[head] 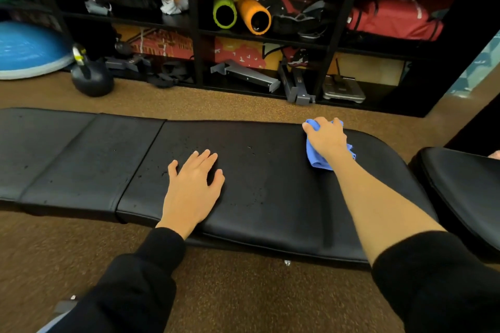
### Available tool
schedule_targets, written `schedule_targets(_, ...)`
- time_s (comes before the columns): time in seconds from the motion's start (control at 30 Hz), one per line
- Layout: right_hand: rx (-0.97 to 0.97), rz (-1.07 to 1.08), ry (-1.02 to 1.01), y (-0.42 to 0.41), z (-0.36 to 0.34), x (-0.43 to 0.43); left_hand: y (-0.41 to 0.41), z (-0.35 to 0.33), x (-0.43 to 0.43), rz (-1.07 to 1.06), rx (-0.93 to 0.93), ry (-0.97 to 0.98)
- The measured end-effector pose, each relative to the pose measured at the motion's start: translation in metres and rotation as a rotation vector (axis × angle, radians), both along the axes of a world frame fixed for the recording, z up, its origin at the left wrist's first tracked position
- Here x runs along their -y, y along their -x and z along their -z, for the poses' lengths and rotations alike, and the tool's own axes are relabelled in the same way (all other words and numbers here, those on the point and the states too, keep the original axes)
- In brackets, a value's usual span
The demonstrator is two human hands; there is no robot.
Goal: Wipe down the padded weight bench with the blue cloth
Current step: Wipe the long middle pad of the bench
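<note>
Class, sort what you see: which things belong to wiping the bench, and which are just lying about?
Job: blue cloth, padded bench, right hand, left hand.
Lying about: kettlebell, green roller, orange roller, blue dome, scale.

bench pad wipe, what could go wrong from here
1. The blue cloth is bunched under the right hand at the pad's far edge, so a stroke could slip off the bench or cover only a narrow strip.
2. The left hand rests flat among the droplets, so it may smear them or leave a patch unwiped.
</note>
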State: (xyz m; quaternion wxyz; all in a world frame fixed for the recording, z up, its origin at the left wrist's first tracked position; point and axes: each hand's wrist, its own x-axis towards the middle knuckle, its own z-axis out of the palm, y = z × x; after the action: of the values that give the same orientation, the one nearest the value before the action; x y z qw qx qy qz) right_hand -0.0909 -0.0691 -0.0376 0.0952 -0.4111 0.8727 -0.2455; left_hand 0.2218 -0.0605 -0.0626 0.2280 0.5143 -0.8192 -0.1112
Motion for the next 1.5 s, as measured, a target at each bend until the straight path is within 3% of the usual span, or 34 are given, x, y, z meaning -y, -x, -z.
schedule_targets(0.17, -0.082, -0.208, 0.08, -0.018, -0.001, 0.02, 0.0, 0.002, 0.002, -0.006, -0.038, 0.006)
schedule_targets(0.37, -0.107, -0.5, 0.092, -0.016, -0.009, -0.023, -0.004, 0.001, 0.001, 0.005, -0.041, -0.007)
schedule_targets(0.53, -0.118, -0.359, 0.017, 0.018, -0.01, -0.041, -0.004, 0.001, -0.002, -0.001, -0.048, 0.0)
schedule_targets(0.7, -0.047, -0.271, 0.093, 0.013, -0.007, 0.002, -0.002, 0.0, -0.001, -0.013, -0.067, 0.001)
schedule_targets(0.9, -0.107, -0.337, 0.071, -0.018, -0.002, 0.027, -0.002, -0.001, 0.0, -0.012, -0.063, 0.002)
schedule_targets(1.17, -0.009, -0.505, 0.152, -0.028, -0.005, -0.033, -0.004, -0.001, -0.001, -0.003, -0.054, 0.0)
schedule_targets(1.5, -0.113, -0.285, 0.051, -0.008, 0.0, 0.021, -0.003, 0.001, -0.001, -0.021, -0.065, 0.019)
